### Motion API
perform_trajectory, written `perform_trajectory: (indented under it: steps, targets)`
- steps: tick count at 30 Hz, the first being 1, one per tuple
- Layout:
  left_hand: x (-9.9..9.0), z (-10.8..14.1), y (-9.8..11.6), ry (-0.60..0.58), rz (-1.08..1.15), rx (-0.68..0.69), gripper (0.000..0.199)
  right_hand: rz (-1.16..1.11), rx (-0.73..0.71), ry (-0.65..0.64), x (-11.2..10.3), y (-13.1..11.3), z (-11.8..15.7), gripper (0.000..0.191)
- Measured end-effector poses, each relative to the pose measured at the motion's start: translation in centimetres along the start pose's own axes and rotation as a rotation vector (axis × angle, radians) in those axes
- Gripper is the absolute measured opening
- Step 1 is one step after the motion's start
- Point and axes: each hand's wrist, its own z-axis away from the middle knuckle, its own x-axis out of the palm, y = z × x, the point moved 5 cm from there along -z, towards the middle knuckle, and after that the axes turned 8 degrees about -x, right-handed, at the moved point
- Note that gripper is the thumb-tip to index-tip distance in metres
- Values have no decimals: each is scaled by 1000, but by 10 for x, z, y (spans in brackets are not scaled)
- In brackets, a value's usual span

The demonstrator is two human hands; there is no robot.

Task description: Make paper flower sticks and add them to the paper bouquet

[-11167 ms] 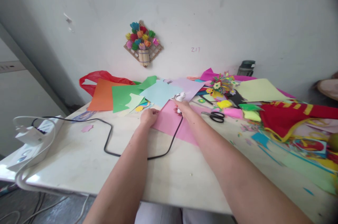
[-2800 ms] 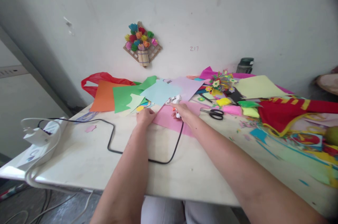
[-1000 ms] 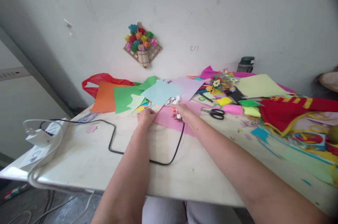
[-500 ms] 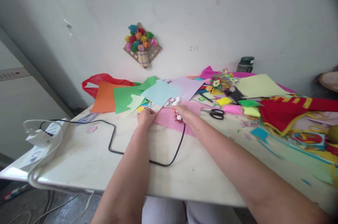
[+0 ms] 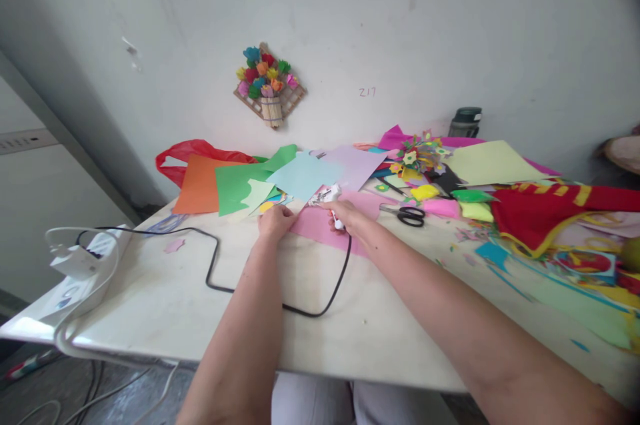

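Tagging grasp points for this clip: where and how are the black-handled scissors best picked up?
Probably by the black handle loops, coming from the near right: the scissors lie flat, loops toward the right, blades pointing left.

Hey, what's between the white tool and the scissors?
In the head view, the right hand gripping the white tool, then some pink paper, before the scissors.

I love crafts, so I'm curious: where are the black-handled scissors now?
In the head view, the scissors lie on the table right of centre, between the pink sheet on their left and the bright pink packet on their right.
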Motion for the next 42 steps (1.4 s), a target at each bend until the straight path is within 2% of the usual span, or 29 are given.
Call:
perform_trajectory:
  steps: [7, 20, 42]
  targets:
    - [-2, -6, -13, -80, -37, -22, 14, -11, -18, 3, 0, 1, -1, 25]
    - [-3, -1, -6, -32, 1, -40, 14, 45, -6, 36, -3, 4, -13, 31]
    - [-1, -3, -7, -26, 19, -35, 14, 20, 25, -24, 1, 0, 2, 22]
